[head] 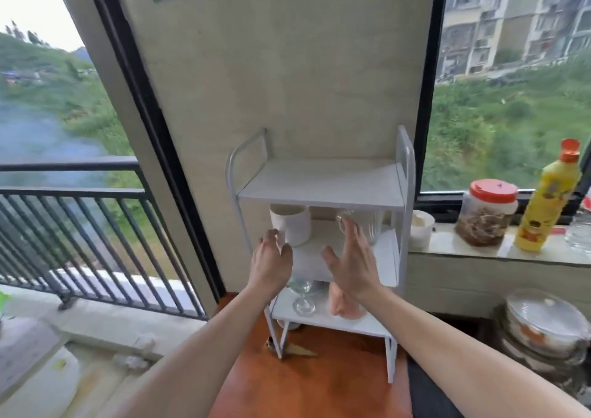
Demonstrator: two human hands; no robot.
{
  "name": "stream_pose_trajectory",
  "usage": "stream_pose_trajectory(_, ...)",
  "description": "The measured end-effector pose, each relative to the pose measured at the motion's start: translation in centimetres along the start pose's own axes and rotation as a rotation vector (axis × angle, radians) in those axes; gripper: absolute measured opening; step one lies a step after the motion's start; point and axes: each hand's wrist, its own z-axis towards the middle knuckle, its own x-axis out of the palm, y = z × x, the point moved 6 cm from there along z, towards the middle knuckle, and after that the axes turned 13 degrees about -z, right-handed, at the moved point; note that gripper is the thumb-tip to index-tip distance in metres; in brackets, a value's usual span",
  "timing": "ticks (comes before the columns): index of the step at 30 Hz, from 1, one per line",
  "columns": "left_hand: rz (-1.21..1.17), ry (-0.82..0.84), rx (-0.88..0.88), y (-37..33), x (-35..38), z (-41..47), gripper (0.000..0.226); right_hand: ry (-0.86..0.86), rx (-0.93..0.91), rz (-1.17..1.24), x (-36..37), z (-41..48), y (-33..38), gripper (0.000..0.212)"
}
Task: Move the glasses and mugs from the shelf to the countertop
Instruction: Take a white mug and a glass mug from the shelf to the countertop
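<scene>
A white three-tier shelf [323,190] stands on an orange-brown surface against the wall. Its middle tier holds a white mug [294,225] on the left and a clear glass mug [367,225] on the right. On the bottom tier sit a stemmed clear glass [302,296] and a pink cup [343,305]. My left hand [270,257] is open, fingers just beside the white mug's handle. My right hand [351,261] is open with fingertips in front of the glass mug. Neither hand holds anything.
To the right runs a stone window ledge [479,251] with a small white cup [421,229], a red-lidded jar [486,213], a yellow bottle [547,200] and a glass dish [579,232]. Stacked lidded bowls [543,328] sit lower right. A balcony railing [80,225] is at left.
</scene>
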Motion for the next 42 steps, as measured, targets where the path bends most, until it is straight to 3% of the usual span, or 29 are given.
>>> stream_pose_trajectory(9,-0.53,-0.029,-0.175,1.2,1.0,3.4,0.018,0.038,0.216,0.274,1.7,2.3,-1.3,0.054)
stream_pose_trajectory(16,-0.592,0.036,-0.159,1.6,-0.2,1.6,0.028,0.044,0.341,0.219,0.8,1.4,-1.3,0.03)
stream_pose_trajectory(20,-0.62,0.059,-0.177,2.1,-1.8,-0.4,0.022,-0.042,0.366,0.381,-0.7,-0.8,-0.3,0.044)
stream_pose_trajectory(29,-0.781,0.153,-0.238,2.3,-5.0,-7.4,0.024,0.135,0.542,0.614,-4.6,-9.3,1.6,0.037)
stream_pose_trajectory(35,-0.795,0.313,-0.329,3.9,-3.8,-14.6,0.023,0.135,0.635,0.688,-9.2,-18.1,0.2,0.038)
stream_pose_trajectory(42,-0.791,0.603,-0.372,0.7,3.4,-24.0,0.023,0.02,0.728,0.619,-19.2,-29.7,-3.9,0.05)
